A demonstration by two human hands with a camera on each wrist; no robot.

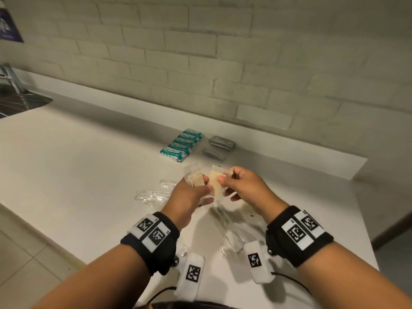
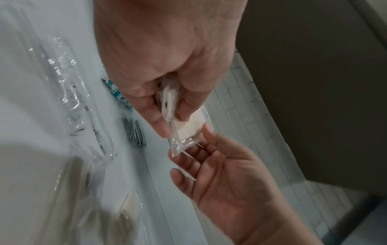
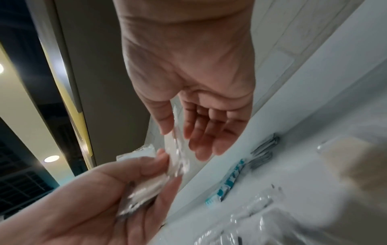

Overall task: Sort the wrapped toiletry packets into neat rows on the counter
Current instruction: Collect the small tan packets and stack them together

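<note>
Above the white counter (image 1: 89,166) my left hand (image 1: 204,186) grips a clear-wrapped beige packet (image 1: 196,178). Right beside it my right hand (image 1: 225,181) pinches a paler clear-wrapped packet (image 1: 215,182) between thumb and forefinger. The two packets touch. In the left wrist view my left hand (image 2: 173,124) holds clear wrappers edge-on (image 2: 167,99), with the pale packet (image 2: 190,126) against them. In the right wrist view my right hand (image 3: 176,133) pinches clear wrap (image 3: 178,149). A row of teal packets (image 1: 181,144) and two groups of grey packets (image 1: 221,142) lie near the wall.
Loose clear-wrapped packets lie on the counter left of my hands (image 1: 153,195) and under my wrists (image 1: 231,233). A metal sink (image 1: 22,103) sits at the far left. The counter ends at a right edge (image 1: 365,175), and a brick wall runs behind it.
</note>
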